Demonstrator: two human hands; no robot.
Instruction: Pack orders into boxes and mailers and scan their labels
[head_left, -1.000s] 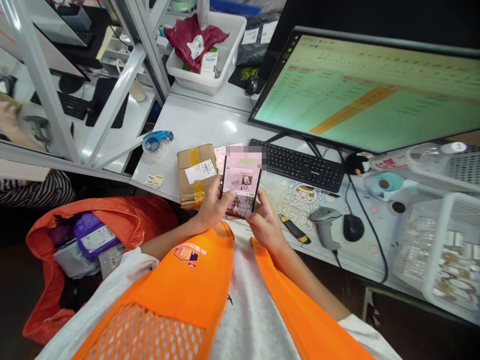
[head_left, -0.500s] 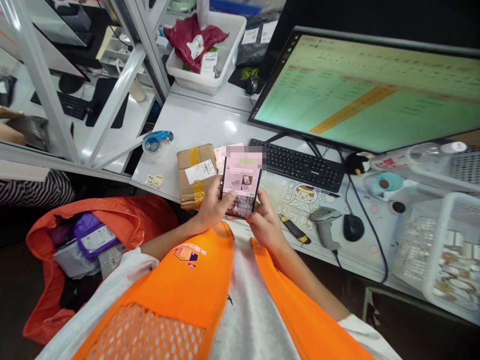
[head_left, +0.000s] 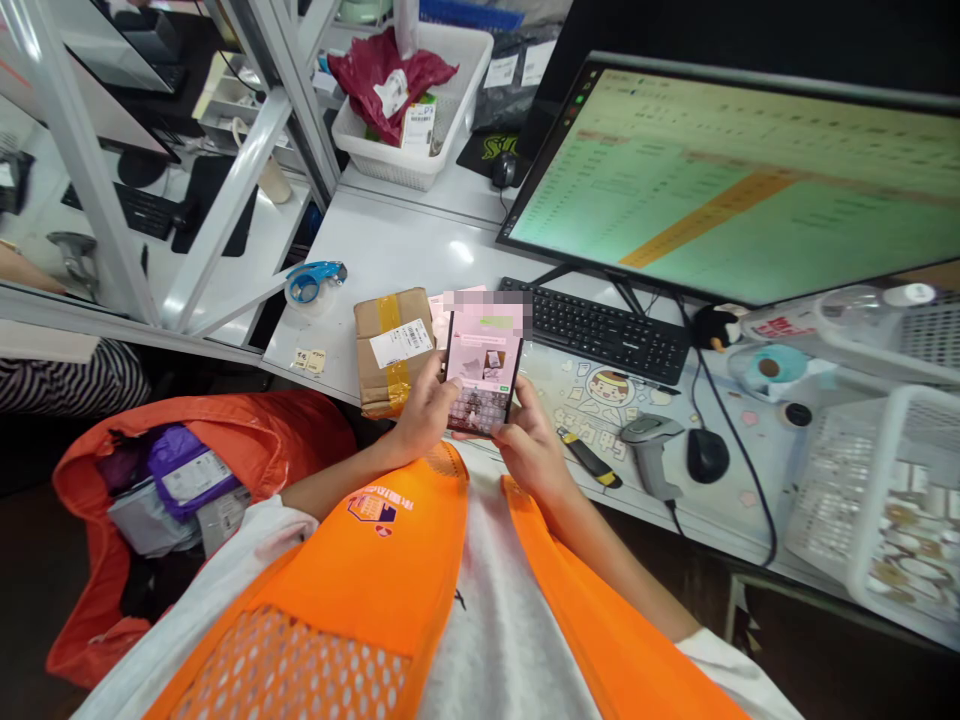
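Note:
Between my two hands is a smartphone (head_left: 484, 370), upright, with a pinkish chat screen and a keyboard on its lower part. My left hand (head_left: 426, 412) is closed around its left edge, the thumb near the screen's left side. On the right edge and lower corner, my right hand (head_left: 531, 440) grips it too, thumb by the bottom of the screen. Just left of the phone, a brown cardboard box (head_left: 367, 345) with yellow tape and a white label lies on the desk (head_left: 405, 235). Pink paper (head_left: 439, 312) shows partly behind the phone.
A keyboard (head_left: 600, 330), monitor (head_left: 720, 180), barcode scanner (head_left: 651, 450), mouse (head_left: 706, 456) and box cutter (head_left: 589, 458) are to the right. A blue tape dispenser (head_left: 315, 280) sits left. An orange bag (head_left: 277, 430) with parcels stands below. White baskets (head_left: 862, 500) line the right edge.
My left thumb has drawn back from over the screen to its left edge. Beyond the frame at far left, a dark package has gone from a person's hand area, and a scanner shows there.

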